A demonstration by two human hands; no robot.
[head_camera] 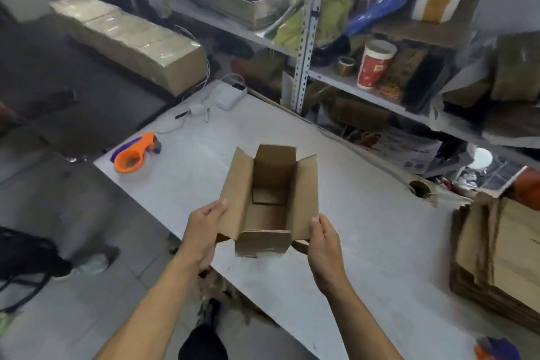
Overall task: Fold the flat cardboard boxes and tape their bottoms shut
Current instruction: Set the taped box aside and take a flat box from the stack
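A small brown cardboard box [271, 199] is opened into shape above the near edge of the white table [365, 228], its top flaps spread and its inside showing. My left hand [204, 231] grips the box's left side flap, thumb on top. My right hand [321, 242] grips the right side near the lower corner. An orange and purple tape dispenser [134, 155] lies on the table's far left corner, well away from both hands. A stack of flat cardboard boxes [496, 257] lies at the table's right edge.
A white charger and cables [228, 95] lie at the table's far end. Metal shelves [306, 38] full of bags, boxes, a red cup [375, 64] and a tape roll stand behind. Wrapped cardboard bundles [131, 41] lie at the back left. Grey floor to the left.
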